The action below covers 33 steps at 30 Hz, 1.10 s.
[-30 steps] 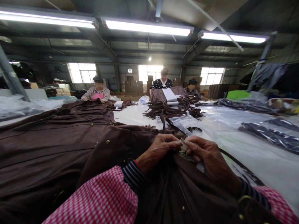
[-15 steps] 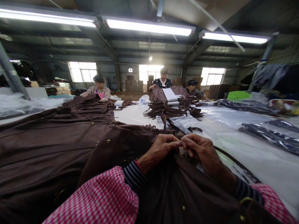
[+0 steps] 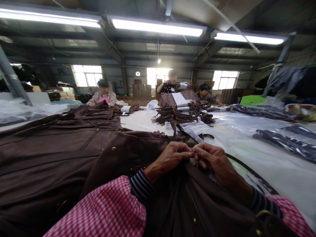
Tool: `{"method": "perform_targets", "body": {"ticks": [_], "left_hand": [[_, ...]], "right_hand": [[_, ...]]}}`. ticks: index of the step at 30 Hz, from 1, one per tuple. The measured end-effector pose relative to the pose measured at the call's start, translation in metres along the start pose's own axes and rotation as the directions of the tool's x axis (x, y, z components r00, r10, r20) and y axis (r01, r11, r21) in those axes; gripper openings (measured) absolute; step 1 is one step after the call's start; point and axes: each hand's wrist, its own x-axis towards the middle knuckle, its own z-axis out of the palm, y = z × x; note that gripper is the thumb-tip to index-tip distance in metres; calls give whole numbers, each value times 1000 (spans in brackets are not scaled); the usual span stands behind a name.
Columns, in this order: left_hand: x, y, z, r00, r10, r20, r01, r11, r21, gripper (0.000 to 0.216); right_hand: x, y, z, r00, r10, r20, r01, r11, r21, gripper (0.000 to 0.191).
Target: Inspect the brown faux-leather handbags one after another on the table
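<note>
A dark brown garment (image 3: 138,154) with small brass studs lies bunched in front of me on a white table (image 3: 278,171). My left hand (image 3: 171,158) and my right hand (image 3: 213,159) meet fingertip to fingertip above its upper edge. Both are closed in a pinch on something small at the garment's edge that I cannot make out. Pink checked sleeves with striped cuffs cover both forearms. A thin dark strap (image 3: 249,169) runs from under my right hand across the table.
A stack of brown garments (image 3: 49,148) fills the left. A pile of brown straps and folded pieces (image 3: 181,113) sits mid-table. Dark items in clear plastic (image 3: 283,141) lie on the right. Three people work at the far end, one raising both arms.
My fingertips have drawn together into a tighter pinch and the small pale piece between them is now hidden. The far middle person has lifted both arms.
</note>
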Motion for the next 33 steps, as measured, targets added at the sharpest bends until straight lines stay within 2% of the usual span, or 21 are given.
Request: {"method": "perform_targets", "body": {"ticks": [16,21,27,33], "left_hand": [[-1,2,-3,996,82,39,-88,976,201,23],[-3,5,-2,999,44,17,-47,981,189,21],[-3,3,-1,998,55,7,-55,981,188,17],[-4,4,-1,998,59,-8,-56,976,211,19]], "right_hand": [[2,7,-3,998,64,31,-64,998,3,38],[0,7,-3,999,41,29,-40,998,-43,39],[-2,4,-2,1000,10,-11,-11,995,-99,37],[-1,10,-4,997,57,-44,-59,998,-30,34]]}}
